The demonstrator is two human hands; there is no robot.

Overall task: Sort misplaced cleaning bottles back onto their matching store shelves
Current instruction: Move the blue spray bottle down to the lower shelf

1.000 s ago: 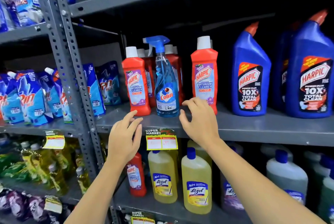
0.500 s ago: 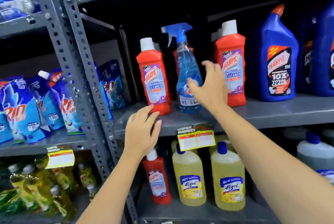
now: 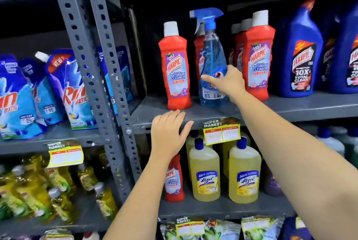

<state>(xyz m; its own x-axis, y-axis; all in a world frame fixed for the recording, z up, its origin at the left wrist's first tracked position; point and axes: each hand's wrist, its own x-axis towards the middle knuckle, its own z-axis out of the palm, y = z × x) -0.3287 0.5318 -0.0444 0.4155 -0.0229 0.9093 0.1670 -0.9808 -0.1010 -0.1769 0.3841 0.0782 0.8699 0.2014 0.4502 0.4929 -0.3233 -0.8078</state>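
A blue spray bottle (image 3: 210,55) stands on the grey middle shelf (image 3: 290,108) among red Harpic bathroom cleaner bottles (image 3: 174,69). My right hand (image 3: 226,83) wraps its lower body, thumb across the label, and the bottle still rests on the shelf. My left hand (image 3: 170,133) lies flat and open against the shelf's front edge, holding nothing. One shelf down, a single red Harpic bottle (image 3: 173,179) stands beside yellow Lizol bottles (image 3: 205,173), partly hidden by my left wrist.
Big blue Harpic toilet cleaner bottles (image 3: 298,55) fill the shelf's right side. A perforated grey upright (image 3: 93,76) divides this bay from detergent pouches (image 3: 64,92) on the left. Price tags (image 3: 221,132) hang from the shelf edges. Yellow-green bottles (image 3: 58,187) crowd the lower left.
My right hand has moved forward and closed around the blue spray bottle. My left hand has come up to rest on the shelf edge. The view has moved closer to the shelf.
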